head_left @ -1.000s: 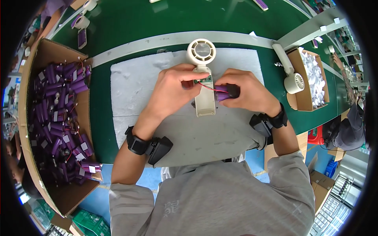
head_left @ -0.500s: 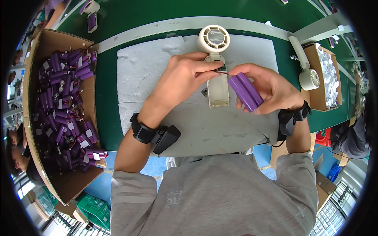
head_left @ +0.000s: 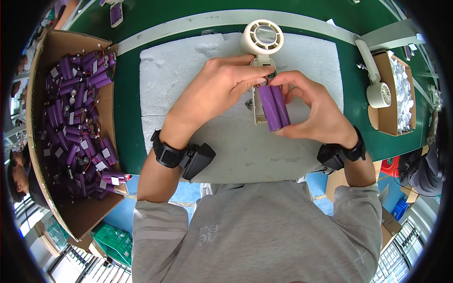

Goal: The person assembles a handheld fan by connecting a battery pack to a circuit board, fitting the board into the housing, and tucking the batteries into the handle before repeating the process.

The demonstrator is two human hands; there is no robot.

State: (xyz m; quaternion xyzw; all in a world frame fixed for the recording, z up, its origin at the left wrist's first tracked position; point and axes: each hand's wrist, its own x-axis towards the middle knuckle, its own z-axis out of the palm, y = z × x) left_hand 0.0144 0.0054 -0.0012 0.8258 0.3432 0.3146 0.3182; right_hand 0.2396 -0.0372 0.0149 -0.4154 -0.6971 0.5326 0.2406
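A cream handheld fan (head_left: 263,37) lies on the grey-white foam sheet, its round head away from me and its handle shell (head_left: 259,118) open toward me. My left hand (head_left: 221,87) is closed at the top of the handle, thumb and forefinger by a small green circuit board (head_left: 271,75). In my right hand (head_left: 317,111) a purple two-cell battery pack (head_left: 273,108) is gripped between the thumb below and the fingers above. The pack sits over the handle, covering much of its right side. The pack's wires are mostly hidden by my fingers.
At the left stands a cardboard box (head_left: 75,221) of purple battery packs (head_left: 78,127). To the right, a second cream fan (head_left: 377,94) leans on a smaller box (head_left: 384,120) of white paper pieces (head_left: 403,101). A pale rail (head_left: 188,22) crosses the green table (head_left: 127,137) behind the foam sheet (head_left: 165,75).
My right hand has brought the battery pack left and turned it more upright, so it lies over the fan handle. My left hand stays at the circuit board.
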